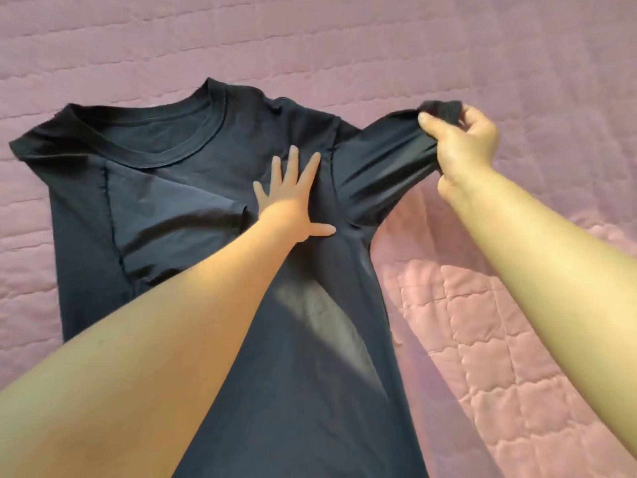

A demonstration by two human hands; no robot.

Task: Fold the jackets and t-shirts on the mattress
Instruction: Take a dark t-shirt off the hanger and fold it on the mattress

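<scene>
Item: t-shirt [310, 374], dark navy to black, short-sleeved, round neck.
Location: spread flat on the mattress [482, 46], neck end away from the person, hem end running out of the bottom edge of view.
Mattress cover: pink quilted fabric with stitched squares.
Collar [165, 146]: ribbed round band, lying open and flat at the far end of the garment.
Folded sleeve [172, 215]: the sleeve on the person's left lies turned inward over the chest. Its cuff edge is just beside the left hand, and a raised seam runs down the armhole next to it.
Lifted sleeve [386, 170]: the sleeve on the person's right stands up off the mattress, stretched taut from the armpit. It casts a shadow on the pink cover below.
Fabric surface: smooth and thin, with a few creases fanning out from the armpit. A pale patch of light crosses the lower body.
Left hand [293, 205]: fingers straight and spread, palm pressing flat on the chest just inside the armhole seam of the lifted sleeve.
Right hand [465, 143]: fingers and thumb curled tight round the bunched cuff of the lifted sleeve, holding it above the mattress.
Forearms: both bare.
</scene>
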